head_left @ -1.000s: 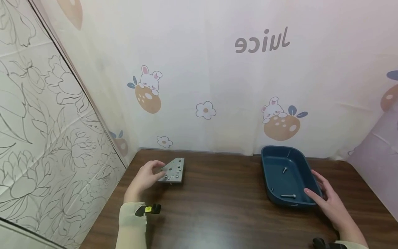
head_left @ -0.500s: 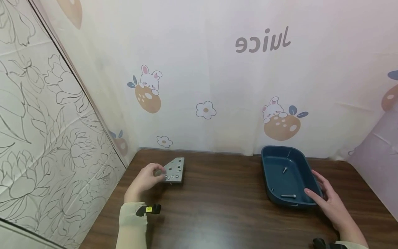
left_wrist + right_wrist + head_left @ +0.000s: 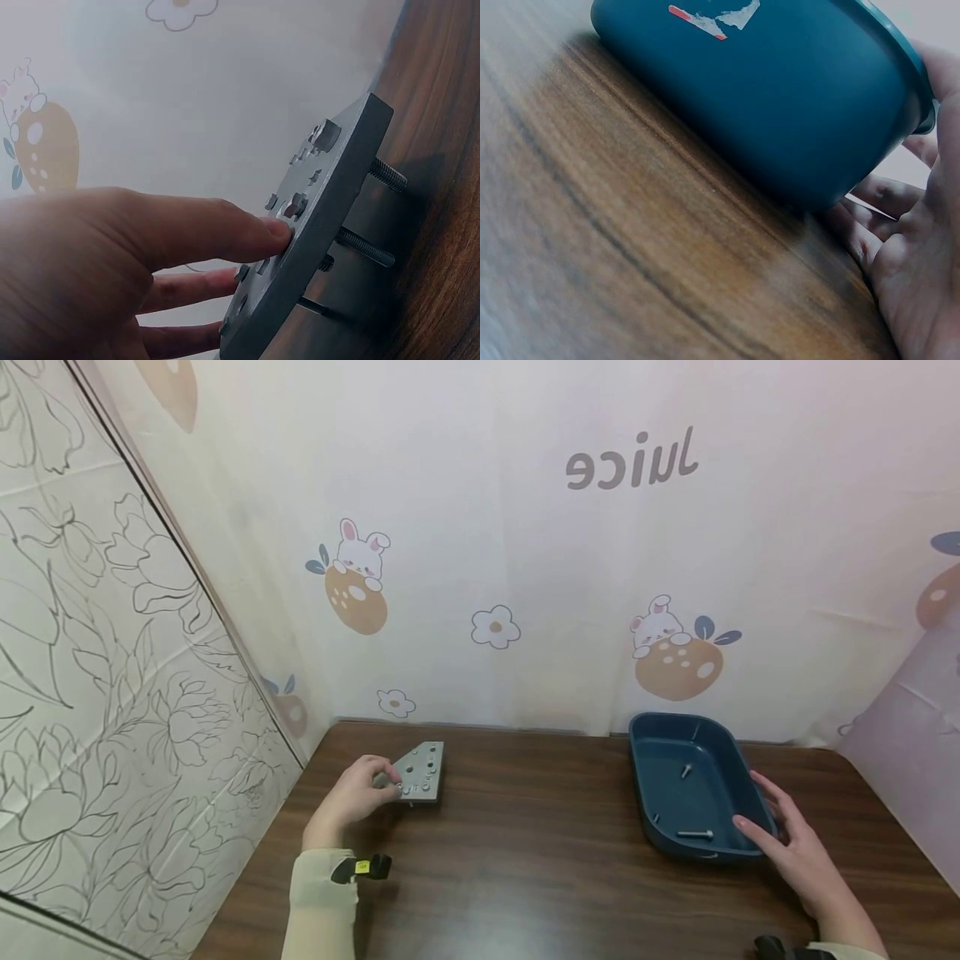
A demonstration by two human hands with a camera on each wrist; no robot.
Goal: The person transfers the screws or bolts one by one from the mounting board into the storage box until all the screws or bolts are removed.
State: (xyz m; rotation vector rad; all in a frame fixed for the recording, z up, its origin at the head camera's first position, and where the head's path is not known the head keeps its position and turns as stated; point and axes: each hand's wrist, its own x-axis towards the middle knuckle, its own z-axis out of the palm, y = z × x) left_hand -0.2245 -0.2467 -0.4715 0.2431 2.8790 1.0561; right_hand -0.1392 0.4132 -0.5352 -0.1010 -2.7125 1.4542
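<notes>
At the table's left, a grey metal plate (image 3: pixel 417 774) with a slanted side bears several bolts and holes. My left hand (image 3: pixel 358 793) reaches its left part, thumb and a finger close together at a bolt head. In the left wrist view the thumb touches that bolt head (image 3: pixel 289 234), while other fingers meet the plate's face; threaded bolt shanks (image 3: pixel 365 247) stick out underneath. My right hand (image 3: pixel 801 853) holds the right side of a dark blue tray (image 3: pixel 678 797), thumb over the rim, fingers outside. In the tray lie a long bolt (image 3: pixel 696 834) and two shorter ones.
The brown wooden table (image 3: pixel 517 835) spans between plate and tray. Behind it hangs a patterned white curtain (image 3: pixel 495 543), close to the tray's far end. Another curtain (image 3: pixel 150 693) with drawn flowers borders the left side.
My left thumb and finger have drawn closer together over the plate's left part. The right hand and the tray have stayed in place.
</notes>
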